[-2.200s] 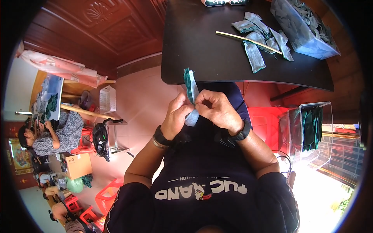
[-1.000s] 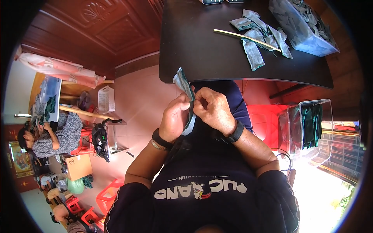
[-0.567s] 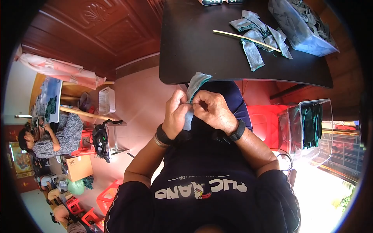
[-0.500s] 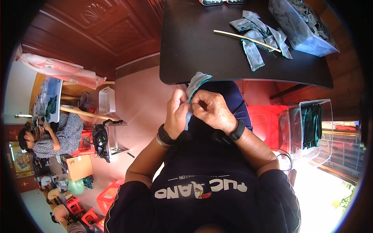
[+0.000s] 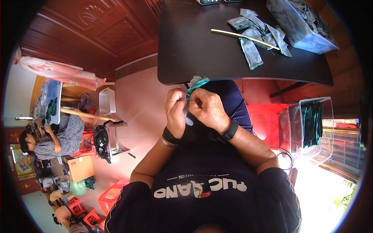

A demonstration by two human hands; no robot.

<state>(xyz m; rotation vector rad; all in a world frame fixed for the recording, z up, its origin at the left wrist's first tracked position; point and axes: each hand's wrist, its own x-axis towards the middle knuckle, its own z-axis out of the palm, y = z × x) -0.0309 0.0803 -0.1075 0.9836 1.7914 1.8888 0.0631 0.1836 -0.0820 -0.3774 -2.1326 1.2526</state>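
Over my lap, just off the table's near edge, both hands pinch a narrow strip of grey and green fabric (image 5: 197,82). My left hand (image 5: 176,112) has its thumb and fingers closed on the strip. Close against it, my right hand (image 5: 208,108) is curled, its fingertips also closed on the cloth. A pale end of the strip hangs below my fingers. On the dark table (image 5: 190,50) lies a loose heap of similar grey-green fabric pieces (image 5: 251,54), with a thin wooden stick (image 5: 244,39) across them.
A translucent bin (image 5: 303,35) of grey fabric pieces stands at the table's far right. Right of me, a clear box (image 5: 316,124) holds dark green cloth beside a red stool (image 5: 264,124). At left, a person (image 5: 58,138) sits at another table, near a cardboard box (image 5: 80,168).
The fabric's upper end has turned and shows more of its green side. My hands stay close together, shifted only slightly.
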